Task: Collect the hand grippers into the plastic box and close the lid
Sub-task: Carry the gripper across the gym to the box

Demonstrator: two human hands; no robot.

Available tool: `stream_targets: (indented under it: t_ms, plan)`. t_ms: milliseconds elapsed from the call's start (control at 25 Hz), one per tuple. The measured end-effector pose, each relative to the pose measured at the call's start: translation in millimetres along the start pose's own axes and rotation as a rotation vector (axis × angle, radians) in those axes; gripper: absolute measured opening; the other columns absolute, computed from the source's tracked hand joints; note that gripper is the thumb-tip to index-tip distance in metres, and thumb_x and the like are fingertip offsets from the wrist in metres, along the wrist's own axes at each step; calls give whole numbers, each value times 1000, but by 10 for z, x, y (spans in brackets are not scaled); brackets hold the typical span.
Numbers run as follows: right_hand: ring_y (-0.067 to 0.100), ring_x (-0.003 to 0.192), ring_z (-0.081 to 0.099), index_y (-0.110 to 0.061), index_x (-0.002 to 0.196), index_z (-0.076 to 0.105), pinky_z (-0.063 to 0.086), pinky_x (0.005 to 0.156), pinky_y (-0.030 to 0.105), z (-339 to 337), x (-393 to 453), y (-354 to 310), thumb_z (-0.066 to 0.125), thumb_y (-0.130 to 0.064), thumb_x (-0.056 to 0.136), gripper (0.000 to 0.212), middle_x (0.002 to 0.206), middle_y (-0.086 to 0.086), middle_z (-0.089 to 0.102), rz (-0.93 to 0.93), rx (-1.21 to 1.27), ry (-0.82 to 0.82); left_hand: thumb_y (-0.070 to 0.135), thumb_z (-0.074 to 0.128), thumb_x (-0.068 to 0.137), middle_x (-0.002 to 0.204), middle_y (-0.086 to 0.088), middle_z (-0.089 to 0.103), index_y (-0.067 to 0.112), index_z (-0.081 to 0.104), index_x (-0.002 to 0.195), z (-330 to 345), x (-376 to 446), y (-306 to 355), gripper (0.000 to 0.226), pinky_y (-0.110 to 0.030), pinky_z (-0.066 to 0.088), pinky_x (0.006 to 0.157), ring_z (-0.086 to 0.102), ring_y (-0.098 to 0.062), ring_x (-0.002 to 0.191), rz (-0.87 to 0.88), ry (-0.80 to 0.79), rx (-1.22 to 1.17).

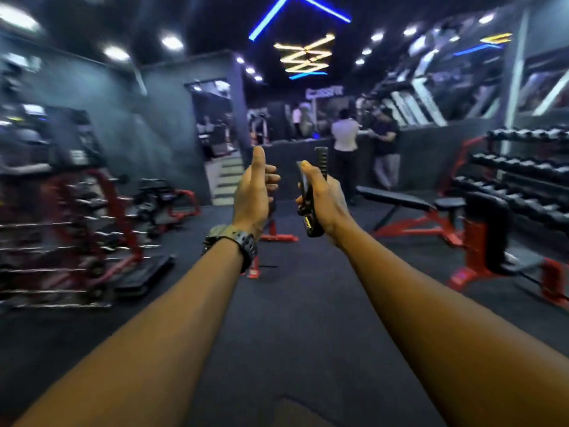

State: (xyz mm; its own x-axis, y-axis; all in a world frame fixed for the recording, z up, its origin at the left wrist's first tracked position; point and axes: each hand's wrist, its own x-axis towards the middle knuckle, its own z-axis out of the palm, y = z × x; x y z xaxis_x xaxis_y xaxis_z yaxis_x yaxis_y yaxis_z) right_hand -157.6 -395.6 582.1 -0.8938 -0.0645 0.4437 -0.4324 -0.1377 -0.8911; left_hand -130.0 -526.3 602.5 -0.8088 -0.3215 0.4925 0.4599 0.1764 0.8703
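At the far left of the frame a red weight machine [70, 217] is standing blurred against the dark wall. Left of centre, the left hand [254, 192] is reaching forward with a dark wristwatch [237, 243] sitting on its wrist; its thumb is pointing straight up and its fingers are curling inward, and whether they are closing around anything cannot be told. Just right of centre, the right hand [323, 198] is gripping a black hand gripper [311, 195], fingers wrapping round it, the handles sticking up above the thumb and the spring end hanging below the palm. Behind, in the middle distance, two people [363, 143] are standing. On the right a red-framed bench [409, 208] is sitting on the dark floor, and at the far right a dumbbell rack [523, 174] is filling the edge.
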Motion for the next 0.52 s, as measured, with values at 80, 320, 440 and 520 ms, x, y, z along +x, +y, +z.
stream_targets:
  t_ms: [80, 320, 440, 520]
  plan:
    - [15, 59, 63, -17, 82, 61, 52, 56, 33, 407, 65, -86, 58, -62, 86, 45, 71, 7, 62, -18, 47, -51, 72, 30, 88, 92, -7, 67, 7, 66, 105, -470, 50, 180, 76, -34, 48, 74, 61, -18, 83, 45, 88, 39]
    - [21, 69, 61, -15, 90, 61, 53, 69, 46, 1374, 64, -331, 58, -63, 84, 49, 78, 11, 56, -47, 173, -297, 76, 30, 80, 95, -7, 67, 16, 64, 95, -1666, -101, 620, 70, -37, 46, 75, 61, -20, 86, 122, 348, 122]
    - [17, 65, 62, -8, 92, 65, 51, 63, 38, 1834, -46, -373, 57, -66, 80, 61, 79, 11, 60, -11, 182, -403, 82, 32, 75, 96, -7, 69, 16, 66, 97, -2181, -333, 780, 77, -38, 46, 77, 62, -21, 87, 133, 469, 187]
    - [21, 65, 61, -12, 89, 64, 49, 64, 38, 2206, -175, -383, 57, -66, 80, 56, 76, 11, 62, 12, 214, -490, 85, 31, 72, 99, -8, 71, 16, 67, 98, -2543, -551, 864, 81, -40, 48, 80, 64, -21, 88, 132, 557, 255]
